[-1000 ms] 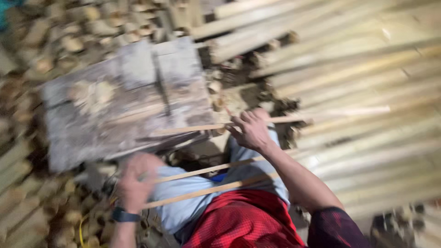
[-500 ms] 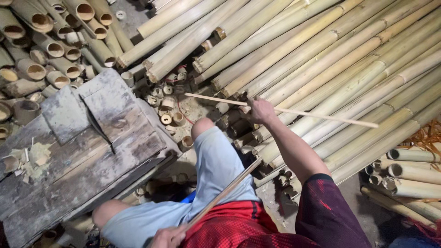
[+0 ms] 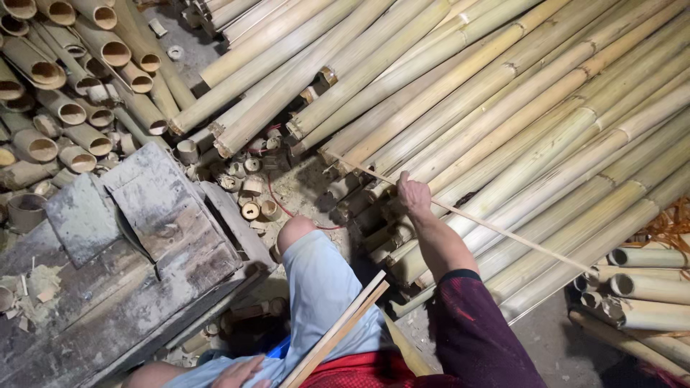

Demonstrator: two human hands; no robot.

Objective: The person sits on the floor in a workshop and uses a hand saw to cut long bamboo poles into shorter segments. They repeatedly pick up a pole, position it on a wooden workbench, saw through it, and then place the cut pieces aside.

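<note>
The thin bamboo strip [image 3: 460, 212] held by the right hand [image 3: 413, 194] is now swung out over the stacked bamboo poles [image 3: 503, 108], where earlier it was held above the wooden block [image 3: 144, 237]. The left hand [image 3: 241, 372] is lowered to the lap, beside the two split slats [image 3: 338, 330] now tilted steeply.

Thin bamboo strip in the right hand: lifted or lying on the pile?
Lifted. The right hand grips the thin strip near one end, and it slants across the bamboo poles.

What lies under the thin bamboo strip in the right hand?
Under the thin bamboo strip held by the right hand lie long pale bamboo poles; the floor beneath them is covered.
</note>
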